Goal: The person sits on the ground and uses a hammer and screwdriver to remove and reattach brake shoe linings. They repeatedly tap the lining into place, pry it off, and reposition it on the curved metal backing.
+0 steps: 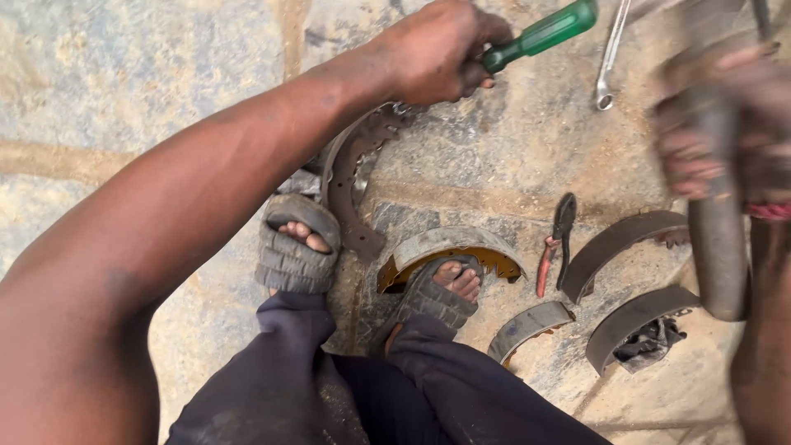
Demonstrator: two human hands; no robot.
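Left grip (437,51) clenched on green-handled screwdriver (540,35), tip hidden; blurred right hand (717,136) grasps a hammer (715,222).

This is an open-air repair spot for vehicle brakes, worked on the ground. The floor (124,82) is rough, stained stone paving with dusty joints, and no bench shows. About 5 curved brake shoes (614,239) lie scattered on it, some rusty. Hand tools lie among them: pliers (559,239), a spanner (608,58) and a green-handled screwdriver (540,35). The person squats in worn sandals (292,247).
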